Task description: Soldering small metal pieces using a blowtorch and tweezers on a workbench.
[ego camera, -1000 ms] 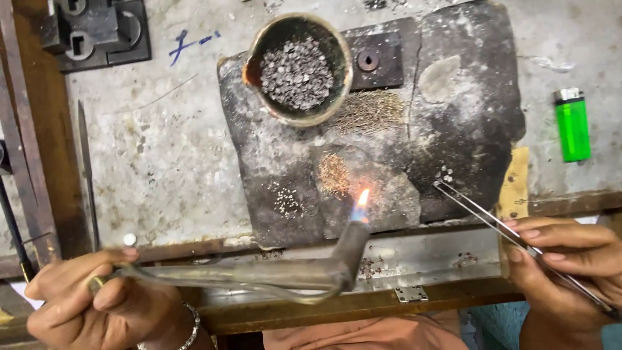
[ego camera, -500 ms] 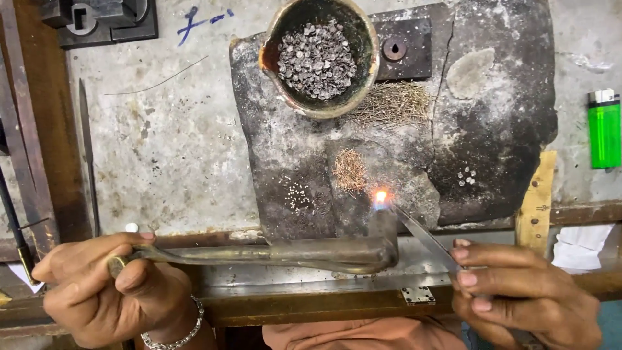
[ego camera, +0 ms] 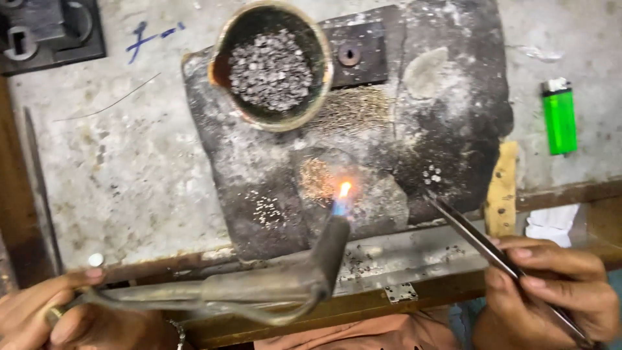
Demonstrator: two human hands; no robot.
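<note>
Head view, single camera looking down at the table.

Left hand: fingers wrapped round the rear of a bent metal torch, closed firmly on it. The nozzle turns upward and carries a small flame, blue at the base and orange at the tip. The flame stands over the near part of the dark charred slab, just beside an orange-glowing patch of fine filings.

Right hand: fingers pinched shut on long tweezers. Their tips point up-left towards the slab's near right edge; cannot tell whether anything sits between the tips.

Progress, as judged: heating is under way, with one patch glowing. Two clusters of small pale beads, one left of the flame and one to the right, lie loose and look untouched. The round crucible at the slab's far side is filled with grey metal bits, so much stock seems left.

Edges and room: the slab ends just short of the table's wooden front rail; the torch lies along that rail. The flame has open slab on both sides. A green lighter lies well apart to the right, and a yellowish strip leans at the slab's right edge, near the tweezers. A dark metal block sits at far left.
</note>
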